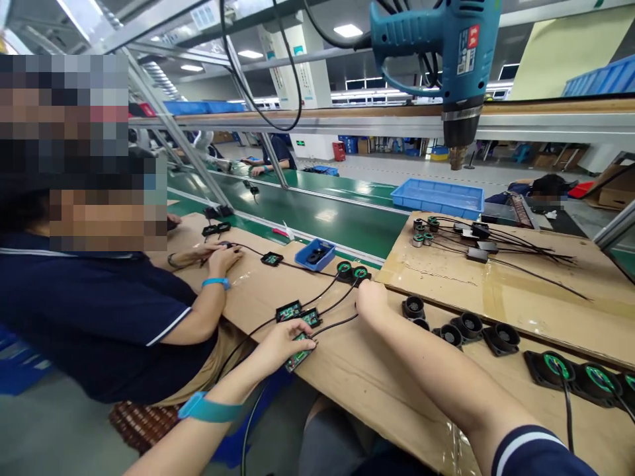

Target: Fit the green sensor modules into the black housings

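At the near edge of the cardboard-covered bench, my left hand (294, 336) is closed on a green circuit board (299, 356), thumb and fingers at its sides. A black cable (337, 325) runs from near this board towards my right hand (371, 301). That hand is curled, its fingers turned away and hidden, so what it grips does not show. Just beyond it sit two black housings with round green boards (360, 272), wired to two boxed circuit boards (288, 311) beside my left hand.
Black fan housings (470, 325) stand right of my right forearm. Wired motor parts (479, 254) lie on a raised cardboard sheet. A small blue bin (315, 256) stands ahead, and a heat gun (464, 73) hangs overhead. A co-worker (99, 311) works on the left.
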Available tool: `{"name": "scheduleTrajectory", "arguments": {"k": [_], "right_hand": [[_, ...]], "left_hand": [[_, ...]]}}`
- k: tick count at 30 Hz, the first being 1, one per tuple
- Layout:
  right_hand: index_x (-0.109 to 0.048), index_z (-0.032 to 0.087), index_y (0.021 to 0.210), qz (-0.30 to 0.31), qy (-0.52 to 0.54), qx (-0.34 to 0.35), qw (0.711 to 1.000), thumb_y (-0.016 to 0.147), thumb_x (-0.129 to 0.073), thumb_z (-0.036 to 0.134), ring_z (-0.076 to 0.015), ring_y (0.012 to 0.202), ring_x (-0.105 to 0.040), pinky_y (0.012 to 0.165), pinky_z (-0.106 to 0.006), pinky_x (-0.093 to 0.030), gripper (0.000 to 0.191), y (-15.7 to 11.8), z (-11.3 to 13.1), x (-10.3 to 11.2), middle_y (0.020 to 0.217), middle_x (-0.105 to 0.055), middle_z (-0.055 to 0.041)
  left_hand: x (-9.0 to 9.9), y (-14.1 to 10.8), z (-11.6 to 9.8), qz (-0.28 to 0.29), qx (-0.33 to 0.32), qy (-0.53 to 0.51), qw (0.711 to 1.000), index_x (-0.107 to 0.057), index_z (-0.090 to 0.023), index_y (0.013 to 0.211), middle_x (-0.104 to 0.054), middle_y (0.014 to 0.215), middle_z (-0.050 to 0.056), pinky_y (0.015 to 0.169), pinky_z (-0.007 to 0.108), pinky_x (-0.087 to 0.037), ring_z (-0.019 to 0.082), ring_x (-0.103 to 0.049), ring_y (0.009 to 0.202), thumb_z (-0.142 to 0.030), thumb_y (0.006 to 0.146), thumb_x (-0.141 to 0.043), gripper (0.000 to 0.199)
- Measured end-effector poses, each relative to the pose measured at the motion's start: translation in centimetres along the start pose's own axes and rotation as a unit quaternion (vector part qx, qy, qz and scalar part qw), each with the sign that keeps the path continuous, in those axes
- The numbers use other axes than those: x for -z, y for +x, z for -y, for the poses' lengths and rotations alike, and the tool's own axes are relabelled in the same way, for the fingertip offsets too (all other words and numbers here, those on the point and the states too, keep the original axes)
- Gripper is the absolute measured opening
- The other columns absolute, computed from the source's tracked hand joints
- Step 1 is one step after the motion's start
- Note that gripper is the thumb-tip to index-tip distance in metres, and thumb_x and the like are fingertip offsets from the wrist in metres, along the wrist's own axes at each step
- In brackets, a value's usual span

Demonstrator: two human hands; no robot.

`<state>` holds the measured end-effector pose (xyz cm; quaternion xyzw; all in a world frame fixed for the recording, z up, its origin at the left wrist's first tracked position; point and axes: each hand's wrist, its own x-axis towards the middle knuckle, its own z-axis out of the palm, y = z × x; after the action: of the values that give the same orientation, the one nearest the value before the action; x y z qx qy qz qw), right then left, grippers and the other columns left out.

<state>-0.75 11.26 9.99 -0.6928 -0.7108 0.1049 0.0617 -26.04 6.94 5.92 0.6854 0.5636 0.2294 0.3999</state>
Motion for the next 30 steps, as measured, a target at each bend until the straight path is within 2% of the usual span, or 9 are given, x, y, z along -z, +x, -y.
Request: {"name": "scheduleTrajectory", "arguments": {"k": [4,8,11,13,18,21,25,28,30], "right_hand": [[-0.066,0.008,0.113,-0.022,-0.007,0.005,1.0,0.094,-0.061,0.036,-0.0273,0.097,-0.069,0.081,-0.034,-0.051,0.035,2.7,-1.7,0.3,0.104,-0.071,-0.021],[-0.065,0.01,0.115,-0.067,-0.051,0.009,0.996,0.098,-0.048,0.025,-0.0276,0.114,-0.06,0.096,-0.038,-0.043,0.028,8.0,-7.1,4.4,0.116,-0.066,-0.0208],[-0.06,0.008,0.123,-0.083,-0.098,-0.008,0.992,0.092,-0.053,0.014,-0.0314,0.131,-0.045,0.108,-0.045,-0.031,0.033,11.8,-12.4,7.6,0.132,-0.058,-0.0241],[-0.056,0.008,0.131,-0.078,-0.123,-0.013,0.989,0.089,-0.057,0.012,-0.0327,0.139,-0.037,0.111,-0.047,-0.025,0.043,13.5,-15.3,8.7,0.142,-0.05,-0.0257],[-0.066,0.008,0.118,-0.042,-0.149,0.008,0.988,0.088,-0.052,0.005,-0.0304,0.121,-0.054,0.103,-0.043,-0.031,0.033,15.7,-18.4,8.5,0.121,-0.064,-0.0255],[-0.066,0.005,0.115,-0.057,-0.14,0.028,0.988,0.087,-0.058,0.009,-0.0305,0.111,-0.06,0.096,-0.039,-0.036,0.03,15.3,-18.8,8.4,0.11,-0.067,-0.0254],[-0.051,0.012,0.139,-0.113,-0.105,0.033,0.988,0.093,-0.06,0.024,-0.0269,0.114,-0.06,0.095,-0.034,-0.041,0.048,11.6,-20.8,9.6,0.125,-0.065,-0.0197],[-0.054,0.018,0.137,-0.228,-0.032,0.058,0.971,0.093,-0.064,0.037,-0.0251,0.11,-0.063,0.094,-0.036,-0.047,0.048,6.4,-23.2,12.1,0.123,-0.067,-0.0129],[-0.059,0.019,0.13,-0.349,0.04,0.085,0.933,0.09,-0.068,0.043,-0.0254,0.104,-0.066,0.092,-0.039,-0.051,0.048,2.0,-24.4,14.5,0.118,-0.068,-0.0111]], "left_hand": [[-1.9,2.3,0.4,-0.143,-0.109,0.243,0.953,-0.069,-0.017,0.1,-0.071,0.107,0.013,0.094,0.051,-0.049,0.034,-0.064,0.104,-0.026,0.08,-0.065,0.022],[-8.2,0.4,-0.7,-0.287,-0.254,0.302,0.873,-0.061,-0.018,0.126,-0.055,0.142,0.019,0.109,0.058,-0.04,0.037,-0.049,0.133,-0.021,0.092,-0.053,0.035],[-13.3,-1.0,-1.0,-0.264,-0.301,0.289,0.869,-0.054,-0.019,0.135,-0.051,0.146,0.018,0.11,0.055,-0.044,0.036,-0.046,0.139,-0.024,0.092,-0.058,0.044],[-15.3,-1.2,-1.1,-0.245,-0.285,0.279,0.884,-0.05,-0.019,0.139,-0.05,0.148,0.018,0.108,0.055,-0.048,0.036,-0.046,0.139,-0.028,0.091,-0.061,0.05],[-15.4,-0.3,-1.3,-0.222,-0.249,0.247,0.91,-0.051,-0.018,0.139,-0.051,0.146,0.02,0.107,0.057,-0.05,0.037,-0.047,0.138,-0.032,0.09,-0.062,0.052],[-15.0,-0.2,-1.4,-0.21,-0.249,0.239,0.915,-0.052,-0.016,0.135,-0.053,0.143,0.02,0.108,0.057,-0.05,0.036,-0.049,0.136,-0.031,0.09,-0.062,0.049],[-15.1,-0.2,-1.0,-0.218,-0.265,0.23,0.911,-0.051,-0.015,0.135,-0.054,0.14,0.021,0.108,0.059,-0.048,0.036,-0.05,0.134,-0.03,0.091,-0.062,0.048],[-15.5,-0.2,-1.4,-0.196,-0.274,0.222,0.915,-0.051,-0.015,0.135,-0.054,0.14,0.021,0.11,0.059,-0.044,0.037,-0.049,0.134,-0.033,0.092,-0.063,0.049],[-16.3,0.0,-2.8,-0.171,-0.277,0.194,0.925,-0.048,-0.016,0.138,-0.053,0.14,0.02,0.112,0.059,-0.043,0.036,-0.049,0.133,-0.036,0.092,-0.063,0.052]]}}
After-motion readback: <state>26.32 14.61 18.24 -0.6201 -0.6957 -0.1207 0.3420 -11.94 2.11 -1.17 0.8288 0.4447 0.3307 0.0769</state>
